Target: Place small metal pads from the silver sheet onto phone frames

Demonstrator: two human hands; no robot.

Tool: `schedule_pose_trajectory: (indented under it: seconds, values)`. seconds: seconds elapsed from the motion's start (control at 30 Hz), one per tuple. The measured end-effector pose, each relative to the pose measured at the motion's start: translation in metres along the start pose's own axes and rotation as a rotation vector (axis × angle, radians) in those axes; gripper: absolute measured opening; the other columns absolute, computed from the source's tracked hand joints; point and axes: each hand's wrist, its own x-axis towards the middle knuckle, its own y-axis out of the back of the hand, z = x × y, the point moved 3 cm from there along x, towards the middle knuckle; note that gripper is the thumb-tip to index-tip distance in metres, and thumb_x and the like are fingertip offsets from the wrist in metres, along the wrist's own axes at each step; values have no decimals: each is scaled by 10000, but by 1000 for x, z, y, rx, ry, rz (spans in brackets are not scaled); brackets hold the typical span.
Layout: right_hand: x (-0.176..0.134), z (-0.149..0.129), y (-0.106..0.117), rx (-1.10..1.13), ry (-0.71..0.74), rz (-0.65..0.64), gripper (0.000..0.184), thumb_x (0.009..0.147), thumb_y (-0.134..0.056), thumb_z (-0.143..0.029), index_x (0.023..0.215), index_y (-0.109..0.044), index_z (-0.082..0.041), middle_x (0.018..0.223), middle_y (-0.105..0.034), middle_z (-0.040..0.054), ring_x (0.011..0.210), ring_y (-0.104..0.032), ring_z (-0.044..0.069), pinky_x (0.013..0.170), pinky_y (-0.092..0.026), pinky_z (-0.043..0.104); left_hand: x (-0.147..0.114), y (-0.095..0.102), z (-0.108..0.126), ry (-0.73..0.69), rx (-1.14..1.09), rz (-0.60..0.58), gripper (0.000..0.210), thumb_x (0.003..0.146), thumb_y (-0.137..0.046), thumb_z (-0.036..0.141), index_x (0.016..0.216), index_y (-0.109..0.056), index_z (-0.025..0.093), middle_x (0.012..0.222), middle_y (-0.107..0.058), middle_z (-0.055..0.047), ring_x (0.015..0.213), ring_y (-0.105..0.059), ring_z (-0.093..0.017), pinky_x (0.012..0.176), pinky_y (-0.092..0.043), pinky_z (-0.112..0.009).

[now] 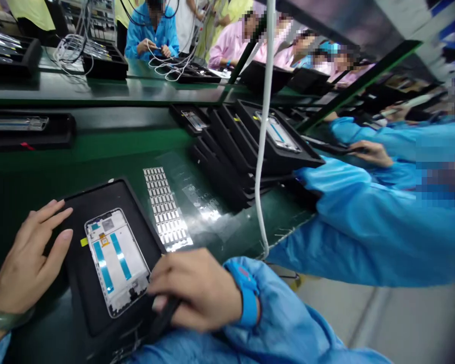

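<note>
A phone frame (121, 242) with blue film strips and a yellow tab lies in a black foam tray (96, 202) in front of me. My left hand (38, 258) is open beside the tray's left edge, fingers stretched toward it and holding nothing. At the tray's lower right, near the frame's corner, my right hand (197, 288) is closed around a dark, slim object (165, 318); blur hides its exact kind. A blue strap (246, 290) circles my right wrist. Right of the tray lies a sheet of small pale stickers (165, 207).
Stacked black trays (231, 146) stand at the back right, the top one holding another phone frame (278, 131). A white cable (263, 131) hangs in front of them. A co-worker's blue sleeve (364, 227) reaches in from the right. Another tray (60, 131) lies far left.
</note>
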Motion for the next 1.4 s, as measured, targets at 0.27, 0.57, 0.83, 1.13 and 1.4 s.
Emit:
schedule_pose_trajectory:
  seconds: [0.27, 0.57, 0.83, 1.13, 1.4]
  values:
    - [-44, 74, -1, -237, -393, 21, 366, 851, -559, -286, 1211, -566, -224, 1330, -544, 50, 1083, -626, 201, 856, -543, 325, 14, -34, 48, -373, -11, -325, 474, 907, -424, 353, 1361, -354, 234, 1449, -371, -67, 1362, -292, -252, 1138, -175, -527]
    - [-41, 118, 15, -179, -430, 39, 470, 820, -622, -378, 1273, -521, -301, 1365, -497, -6, 1178, -559, 185, 928, -507, 308, 53, -80, 105, -351, 30, -525, 533, 914, -360, 462, 1334, -424, 141, 1433, -400, -116, 1356, -315, -233, 1124, -208, -497]
    - [-44, 115, 6, -34, -413, 241, 268, 826, -626, -344, 1068, -653, -232, 1027, -717, 20, 946, -676, 167, 814, -523, 274, 62, -116, 121, -193, -108, -566, 375, 844, -515, 301, 1184, -581, 157, 1337, -510, -135, 1285, -427, -258, 1120, -145, -538]
    - [-28, 111, 17, 453, -631, 528, 224, 789, -616, -378, 727, -645, -164, 671, -633, 0, 637, -570, 122, 603, -453, 243, 70, -96, 120, 91, -520, -539, 361, 861, -463, 482, 1027, -667, 235, 1008, -710, 1, 903, -652, -163, 798, -503, -268]
    - [-10, 105, 7, 739, -647, 579, 285, 720, -682, -445, 701, -613, -170, 641, -552, -23, 603, -487, 96, 595, -411, 233, 69, -95, 110, 386, -796, -506, 403, 787, -543, 529, 873, -709, 173, 789, -715, -14, 761, -643, -174, 670, -506, -243]
